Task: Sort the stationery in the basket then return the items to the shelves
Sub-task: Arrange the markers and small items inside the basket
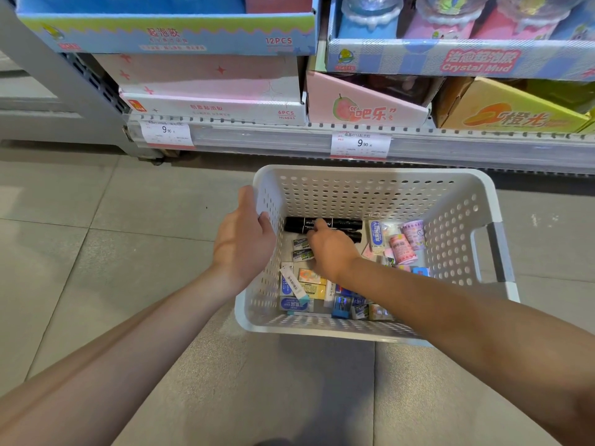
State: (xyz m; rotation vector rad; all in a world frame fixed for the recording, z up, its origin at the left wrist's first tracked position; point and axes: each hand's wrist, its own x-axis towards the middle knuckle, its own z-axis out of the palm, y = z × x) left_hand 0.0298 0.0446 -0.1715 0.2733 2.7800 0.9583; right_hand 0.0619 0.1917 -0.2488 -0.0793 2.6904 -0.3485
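Observation:
A white perforated basket stands on the floor below the shelf. My left hand grips its left rim, thumb outside and fingers curled over the edge. My right hand reaches inside, its fingers curled on the black markers lying at the far side. Small erasers and boxes lie near the front left, pink and white tubes to the right. The right hand hides part of the markers.
A shelf edge with price tags runs just behind the basket. Above it stand display boxes: a pink one, an orange one and blue ones. Grey tiled floor lies to the left and in front.

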